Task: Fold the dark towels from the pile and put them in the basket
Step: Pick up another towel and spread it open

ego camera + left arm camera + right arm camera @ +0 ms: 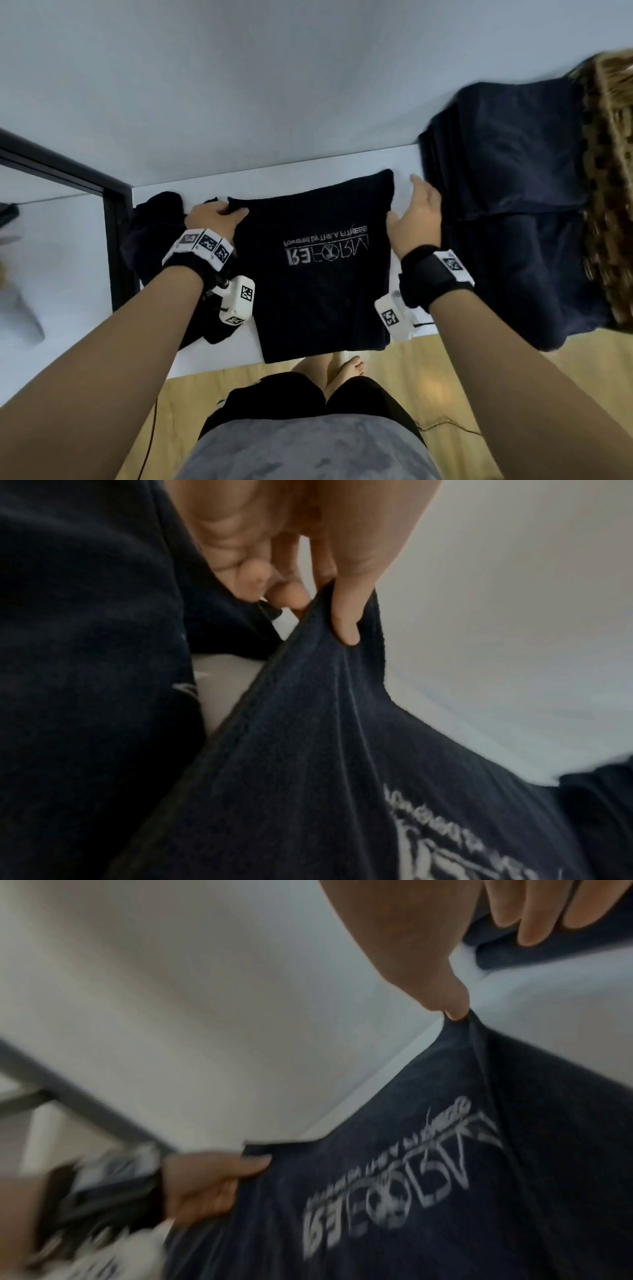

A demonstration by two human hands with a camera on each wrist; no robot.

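A dark printed towel lies flat mid-worktop. The left hand pinches its far left corner; the right hand, fingers relaxed, hovers beside its far right corner, thumb tip touching. More dark towels drape from the basket at right.

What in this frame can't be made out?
- Basket, head view: cut off by the right edge and blurred; contents unseen.
- Pile, head view: the left hand and forearm cover part; towel count unclear.
- Printed towel, right wrist view: lettering blurred.
- Right hand: its grip on the towel's corner is unclear.
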